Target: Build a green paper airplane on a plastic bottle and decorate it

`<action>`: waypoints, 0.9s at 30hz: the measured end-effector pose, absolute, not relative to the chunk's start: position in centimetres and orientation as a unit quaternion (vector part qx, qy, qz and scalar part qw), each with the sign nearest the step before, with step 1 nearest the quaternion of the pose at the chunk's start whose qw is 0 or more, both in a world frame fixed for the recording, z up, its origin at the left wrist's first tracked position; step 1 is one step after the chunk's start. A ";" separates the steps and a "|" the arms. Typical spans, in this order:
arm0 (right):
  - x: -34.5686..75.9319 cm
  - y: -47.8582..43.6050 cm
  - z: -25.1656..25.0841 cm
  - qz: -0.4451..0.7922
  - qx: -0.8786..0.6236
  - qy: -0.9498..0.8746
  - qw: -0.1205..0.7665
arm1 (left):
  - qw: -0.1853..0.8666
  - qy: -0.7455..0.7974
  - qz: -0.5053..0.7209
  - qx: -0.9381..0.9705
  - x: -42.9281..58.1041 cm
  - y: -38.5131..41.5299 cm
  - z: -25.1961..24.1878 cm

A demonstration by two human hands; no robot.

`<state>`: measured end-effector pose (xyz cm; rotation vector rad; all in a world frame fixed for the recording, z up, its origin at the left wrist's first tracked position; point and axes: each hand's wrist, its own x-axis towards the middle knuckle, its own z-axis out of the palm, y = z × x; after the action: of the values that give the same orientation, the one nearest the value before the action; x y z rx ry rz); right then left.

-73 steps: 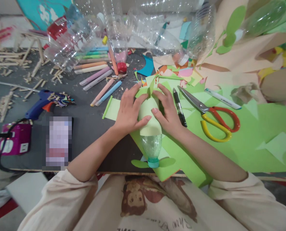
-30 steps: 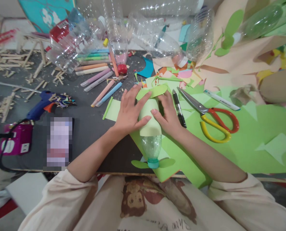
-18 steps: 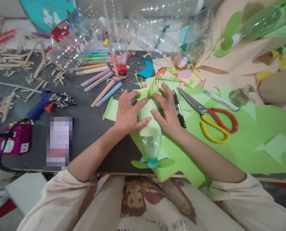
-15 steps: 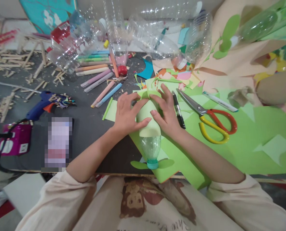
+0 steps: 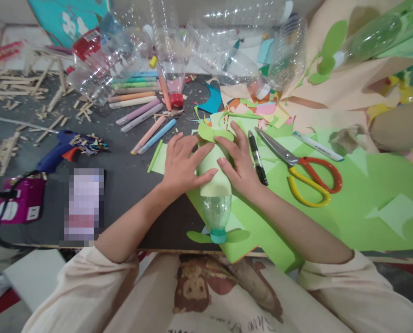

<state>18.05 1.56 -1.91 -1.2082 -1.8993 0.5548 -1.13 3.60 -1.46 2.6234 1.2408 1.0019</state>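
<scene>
A small clear plastic bottle [image 5: 216,213] lies on the table with its teal cap [image 5: 218,237] toward me and two green paper leaves beside the cap. Pale green paper [image 5: 213,173] is wrapped round its body. My left hand [image 5: 180,162] and my right hand [image 5: 239,159] press this wrap from either side, thumbs on top. Their fingertips hold down green paper flaps [image 5: 211,133] at the bottle's far end.
Black marker [image 5: 257,157] and red-and-yellow scissors [image 5: 302,166] lie right of my hands on green paper sheets [image 5: 366,194]. Coloured chalk sticks [image 5: 140,113], a blue glue gun [image 5: 59,149], a purple plug box [image 5: 17,203], wooden sticks and several empty bottles [image 5: 227,51] fill the far side.
My fingers have shifted over the green flaps at the bottle's far end, folding them down. The flaps changed shape; the bottle and my wrists stayed in place.
</scene>
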 end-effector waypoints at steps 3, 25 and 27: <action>18.1 1.5 -1.6 0.215 -0.482 -0.751 0.398 | 0.055 0.398 0.328 0.855 -1.1 3.5 -1.3; 18.3 1.8 -1.4 0.134 -0.432 -0.776 0.439 | 0.008 0.375 0.350 0.858 -0.9 3.4 -1.2; 18.2 1.7 -1.2 0.120 -0.426 -0.778 0.446 | 0.006 0.381 0.339 0.860 -0.9 3.3 -1.1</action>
<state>18.17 1.71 -1.20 -1.0564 -1.9261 0.2975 -0.93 3.27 -1.12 2.6915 1.1929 1.0612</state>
